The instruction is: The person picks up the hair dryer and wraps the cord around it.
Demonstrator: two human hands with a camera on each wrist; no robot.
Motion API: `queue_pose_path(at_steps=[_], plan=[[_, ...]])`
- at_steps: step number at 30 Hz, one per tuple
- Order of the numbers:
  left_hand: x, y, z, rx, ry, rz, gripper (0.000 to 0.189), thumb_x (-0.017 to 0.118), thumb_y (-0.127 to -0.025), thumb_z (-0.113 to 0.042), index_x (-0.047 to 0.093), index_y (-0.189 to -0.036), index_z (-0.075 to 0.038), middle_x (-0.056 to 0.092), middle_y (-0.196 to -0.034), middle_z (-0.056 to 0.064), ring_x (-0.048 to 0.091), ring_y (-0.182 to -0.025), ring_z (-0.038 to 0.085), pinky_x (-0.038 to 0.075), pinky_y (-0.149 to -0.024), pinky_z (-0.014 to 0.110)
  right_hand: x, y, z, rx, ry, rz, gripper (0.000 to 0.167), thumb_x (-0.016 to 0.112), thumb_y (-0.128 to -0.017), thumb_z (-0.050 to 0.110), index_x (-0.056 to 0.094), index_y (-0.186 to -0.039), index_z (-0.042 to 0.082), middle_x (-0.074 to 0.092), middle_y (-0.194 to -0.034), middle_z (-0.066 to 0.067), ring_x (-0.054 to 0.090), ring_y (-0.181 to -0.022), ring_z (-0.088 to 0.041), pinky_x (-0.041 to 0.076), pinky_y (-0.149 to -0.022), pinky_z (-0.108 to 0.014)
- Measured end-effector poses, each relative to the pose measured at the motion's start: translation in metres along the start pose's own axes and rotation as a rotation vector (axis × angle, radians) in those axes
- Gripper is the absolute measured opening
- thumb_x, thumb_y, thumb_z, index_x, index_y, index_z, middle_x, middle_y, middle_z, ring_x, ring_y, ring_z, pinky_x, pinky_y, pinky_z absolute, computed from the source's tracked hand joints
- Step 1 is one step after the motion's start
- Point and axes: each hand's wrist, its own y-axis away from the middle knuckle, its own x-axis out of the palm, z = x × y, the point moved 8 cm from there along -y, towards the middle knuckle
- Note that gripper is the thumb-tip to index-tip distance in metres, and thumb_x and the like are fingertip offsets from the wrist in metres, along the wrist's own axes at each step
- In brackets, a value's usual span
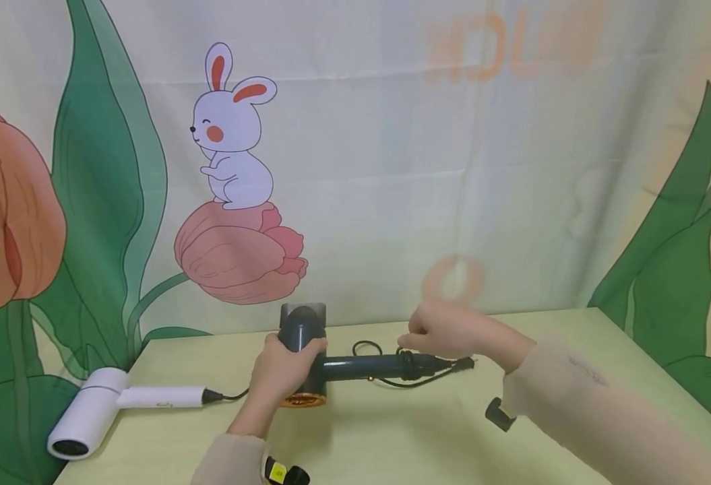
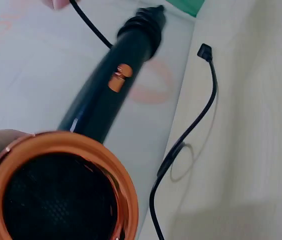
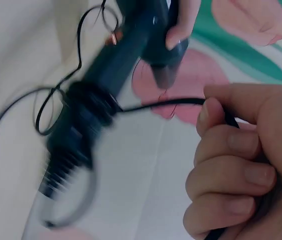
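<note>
My left hand (image 1: pixel 284 369) grips the barrel of a dark hair dryer (image 1: pixel 361 368) with a copper-coloured rear ring (image 2: pixel 126 190). The dryer is held up, its handle pointing right in the head view. My right hand (image 1: pixel 449 329) is curled around the black cord (image 3: pixel 168 102), just above the handle's end. In the right wrist view, the cord runs from this hand to loops wound about the lower handle (image 3: pixel 88 105). The cord's other end hangs with its plug (image 2: pixel 205 52) over the table.
A white hair dryer (image 1: pixel 164 397) lies on the table's left side, its own black cord (image 1: pixel 234 396) leading toward the left hand. Behind the pale table (image 1: pixel 391 438) hangs a printed curtain (image 1: pixel 361 202) with a rabbit and tulips.
</note>
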Motion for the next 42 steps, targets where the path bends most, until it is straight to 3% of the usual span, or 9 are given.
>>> queue_pose_path(at_steps=[4, 8, 13, 15, 24, 34, 37, 39, 42], plan=[[-0.003, -0.003, 0.013, -0.064, 0.075, 0.021, 0.092, 0.055, -0.081, -0.061, 0.026, -0.135, 0.007, 0.050, -0.118, 0.024, 0.055, -0.101, 0.032, 0.054, -0.078, 0.039, 0.007, 0.010, 0.006, -0.020, -0.093, -0.048, 0.037, 0.051, -0.094, 0.019, 0.047, -0.058, 0.017, 0.032, -0.052, 0.009, 0.026, -0.046, -0.006, 0.025, -0.047, -0.020], [-0.004, -0.005, 0.019, -0.100, 0.139, 0.042, 0.088, 0.051, -0.084, -0.059, 0.025, -0.136, 0.007, 0.047, -0.120, 0.024, 0.054, -0.103, 0.033, 0.054, -0.083, 0.040, 0.016, 0.018, 0.004, 0.017, -0.172, -0.083, 0.023, 0.050, -0.090, 0.014, 0.062, -0.071, 0.015, 0.038, -0.057, 0.008, 0.030, -0.049, -0.007, 0.029, -0.048, -0.021], [-0.004, -0.005, 0.022, -0.133, 0.226, 0.071, 0.085, 0.051, -0.085, -0.056, 0.024, -0.135, 0.007, 0.044, -0.123, 0.024, 0.053, -0.107, 0.034, 0.052, -0.089, 0.043, 0.029, 0.027, -0.005, 0.050, -0.233, -0.128, 0.019, 0.050, -0.092, 0.016, 0.069, -0.092, 0.013, 0.063, -0.077, 0.007, 0.038, -0.055, -0.007, 0.040, -0.057, -0.023], [-0.003, -0.004, 0.022, -0.147, 0.264, 0.086, 0.084, 0.052, -0.085, -0.056, 0.025, -0.134, 0.006, 0.043, -0.123, 0.024, 0.054, -0.107, 0.033, 0.052, -0.089, 0.043, 0.034, 0.030, -0.008, 0.045, -0.263, -0.139, 0.020, 0.049, -0.094, 0.017, 0.069, -0.094, 0.012, 0.067, -0.084, 0.005, 0.040, -0.055, -0.006, 0.041, -0.057, -0.023], [-0.003, -0.001, 0.022, -0.166, 0.389, 0.190, 0.094, 0.055, -0.082, -0.062, 0.021, -0.138, 0.005, 0.043, -0.125, 0.025, 0.057, -0.104, 0.033, 0.055, -0.083, 0.041, 0.051, 0.034, -0.022, 0.006, -0.414, -0.150, 0.015, 0.059, -0.091, 0.024, 0.071, -0.088, 0.016, 0.063, -0.072, 0.004, 0.054, -0.062, -0.008, 0.043, -0.055, -0.023], [0.000, 0.001, 0.026, -0.180, 0.481, 0.264, 0.100, 0.060, -0.078, -0.064, 0.023, -0.137, 0.006, 0.046, -0.124, 0.026, 0.062, -0.096, 0.029, 0.056, -0.077, 0.040, 0.078, 0.030, -0.051, 0.030, -0.643, -0.062, 0.020, 0.062, -0.091, 0.029, 0.073, -0.092, 0.012, 0.063, -0.068, -0.004, 0.034, -0.042, -0.007, 0.034, -0.043, -0.021], [-0.002, 0.001, 0.030, -0.189, 0.492, 0.274, 0.101, 0.059, -0.078, -0.066, 0.022, -0.138, 0.007, 0.045, -0.125, 0.026, 0.061, -0.095, 0.029, 0.056, -0.077, 0.041, 0.084, 0.028, -0.055, 0.009, -0.710, -0.033, 0.025, 0.061, -0.092, 0.029, 0.072, -0.086, 0.007, 0.065, -0.071, -0.013, 0.031, -0.040, -0.007, 0.034, -0.045, -0.021], [-0.005, 0.002, 0.033, -0.198, 0.492, 0.275, 0.102, 0.057, -0.078, -0.067, 0.021, -0.139, 0.007, 0.044, -0.125, 0.026, 0.060, -0.098, 0.030, 0.056, -0.078, 0.041, 0.089, 0.027, -0.057, -0.020, -0.737, -0.016, 0.030, 0.059, -0.093, 0.029, 0.070, -0.080, 0.004, 0.065, -0.068, -0.012, 0.030, -0.039, -0.007, 0.038, -0.048, -0.022], [-0.010, 0.003, 0.036, -0.207, 0.495, 0.275, 0.104, 0.057, -0.077, -0.069, 0.020, -0.140, 0.005, 0.044, -0.127, 0.025, 0.057, -0.103, 0.032, 0.055, -0.082, 0.042, 0.095, 0.026, -0.061, -0.042, -0.752, 0.003, 0.037, 0.058, -0.094, 0.029, 0.066, -0.072, 0.001, 0.060, -0.059, -0.010, 0.035, -0.038, -0.007, 0.047, -0.063, -0.025]])
